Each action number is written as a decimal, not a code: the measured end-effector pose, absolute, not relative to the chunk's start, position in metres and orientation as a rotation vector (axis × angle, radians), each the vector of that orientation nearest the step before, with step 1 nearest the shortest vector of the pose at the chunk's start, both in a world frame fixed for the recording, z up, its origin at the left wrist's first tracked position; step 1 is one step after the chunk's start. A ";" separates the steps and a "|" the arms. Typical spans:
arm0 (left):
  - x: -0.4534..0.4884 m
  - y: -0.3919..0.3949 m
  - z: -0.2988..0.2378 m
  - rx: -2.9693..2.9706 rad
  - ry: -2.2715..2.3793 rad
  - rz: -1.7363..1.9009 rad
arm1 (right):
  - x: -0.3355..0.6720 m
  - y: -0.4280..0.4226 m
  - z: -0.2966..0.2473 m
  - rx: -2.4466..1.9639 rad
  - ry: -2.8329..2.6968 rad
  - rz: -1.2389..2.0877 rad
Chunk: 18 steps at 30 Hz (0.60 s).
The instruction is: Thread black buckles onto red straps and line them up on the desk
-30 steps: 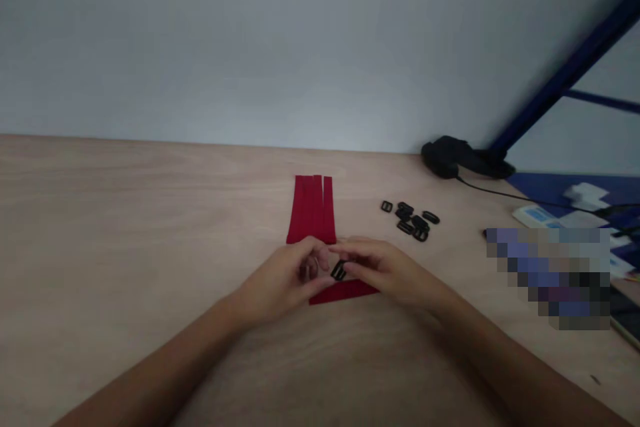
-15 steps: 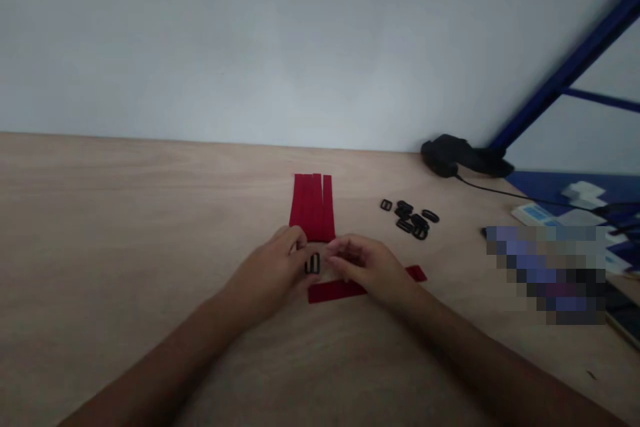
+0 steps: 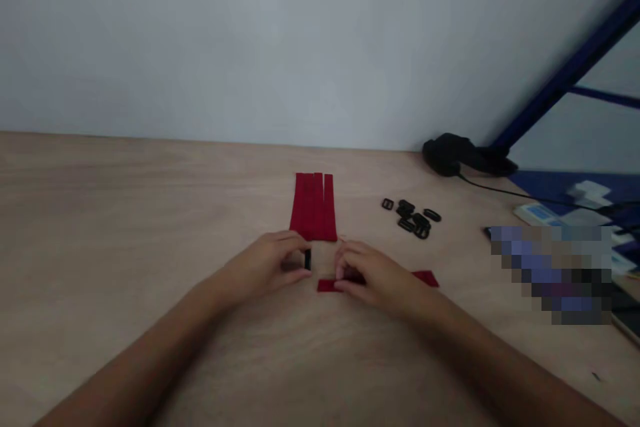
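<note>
Between the thumb and fingers of my left hand (image 3: 270, 260) is a small black strap slider (image 3: 307, 259), turned edge-on toward me. My right hand (image 3: 373, 270) is closed on a red webbing strap (image 3: 327, 285), with thumb and fingers near its left end. That strap's other end shows beyond the right wrist, and its middle is hidden under the hand. A gap separates the strap's end from the slider. Just beyond both hands, several red straps (image 3: 313, 207) lie side by side on the wooden table (image 3: 125, 227).
Several black sliders and rings (image 3: 414, 219) lie in a loose group at the right, with one slider (image 3: 387, 203) slightly apart. A black item with a cable (image 3: 457, 153) rests against the wall. Blurred papers and a pixelated patch occupy the far right.
My left hand has turned the slider from face-on to edge-on. My right hand has come down onto the strap and closed on it near its left end; the strap has shifted slightly right.
</note>
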<state>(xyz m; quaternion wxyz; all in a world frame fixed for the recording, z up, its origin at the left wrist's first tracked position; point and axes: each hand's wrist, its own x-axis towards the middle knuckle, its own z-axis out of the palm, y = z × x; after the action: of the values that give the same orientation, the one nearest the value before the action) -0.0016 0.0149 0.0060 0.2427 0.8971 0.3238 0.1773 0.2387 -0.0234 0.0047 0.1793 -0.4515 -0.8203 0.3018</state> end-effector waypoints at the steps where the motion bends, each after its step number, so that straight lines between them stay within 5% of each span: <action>1: -0.001 0.015 0.006 2.447 0.864 0.479 | 0.239 -0.023 0.006 -1.289 -2.254 0.914; 6: 0.004 0.012 0.005 2.417 0.711 0.548 | 0.238 -0.022 0.010 -1.296 -1.923 1.202; 18: 0.011 0.004 0.010 2.376 0.647 0.576 | 0.236 -0.020 0.002 -1.195 -1.836 1.295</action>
<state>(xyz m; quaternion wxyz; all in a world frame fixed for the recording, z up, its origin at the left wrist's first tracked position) 0.0109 0.0039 0.0103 0.3017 0.8958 0.2438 0.2171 0.2356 -0.0202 0.0015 0.2941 -0.4489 -0.6896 0.4863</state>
